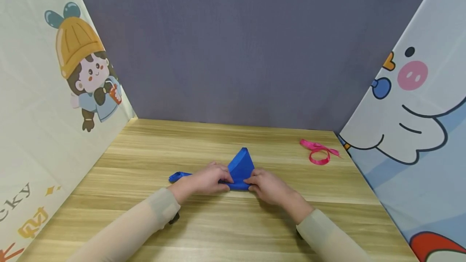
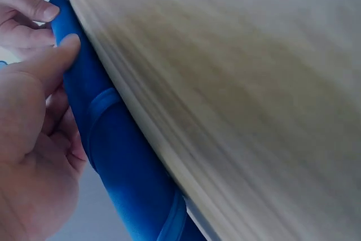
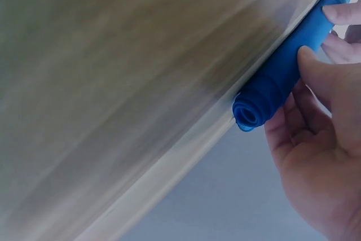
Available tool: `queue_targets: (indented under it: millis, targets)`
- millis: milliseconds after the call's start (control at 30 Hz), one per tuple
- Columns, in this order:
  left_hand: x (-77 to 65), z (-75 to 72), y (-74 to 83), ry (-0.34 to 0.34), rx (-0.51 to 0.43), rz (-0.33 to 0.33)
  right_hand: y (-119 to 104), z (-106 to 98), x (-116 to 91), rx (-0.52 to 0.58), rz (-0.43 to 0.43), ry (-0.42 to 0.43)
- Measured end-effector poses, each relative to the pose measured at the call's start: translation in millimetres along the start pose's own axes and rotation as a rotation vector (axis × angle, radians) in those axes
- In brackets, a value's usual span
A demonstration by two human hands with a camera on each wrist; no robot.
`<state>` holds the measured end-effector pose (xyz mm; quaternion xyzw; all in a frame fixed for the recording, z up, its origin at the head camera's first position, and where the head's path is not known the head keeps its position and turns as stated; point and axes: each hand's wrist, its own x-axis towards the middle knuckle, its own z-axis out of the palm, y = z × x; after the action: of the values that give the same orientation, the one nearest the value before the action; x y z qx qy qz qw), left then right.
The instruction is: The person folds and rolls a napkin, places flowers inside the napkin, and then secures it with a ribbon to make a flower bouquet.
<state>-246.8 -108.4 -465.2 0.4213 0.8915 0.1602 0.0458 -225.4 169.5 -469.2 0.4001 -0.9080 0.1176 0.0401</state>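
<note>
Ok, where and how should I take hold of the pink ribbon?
Probably pinch the pink ribbon by its loop's front edge, coming from the near side with the right hand, once that frees the blue roll. The loop faces the person, and table shows through it, so a fingertip should fit inside.
</note>
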Motion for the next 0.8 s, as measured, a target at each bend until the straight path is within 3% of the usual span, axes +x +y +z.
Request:
queue_targets:
  millis: [400,600,800]
  targets:
    - [1.6,-4.5,1.6,-0.011,-0.241,-0.028,4.0,1.3,-1.2,0.153,0.052,0.02]
    - [3.0,-3.5,0.2,-0.011,-0.23,-0.019,3.3,0.1,-1.9,0.127,0.033,0.038]
    - [6.1,-3.5,2.4,-0.02,-0.204,-0.073,0.9,-0.8,-1.5,0.105,0.023,0.046]
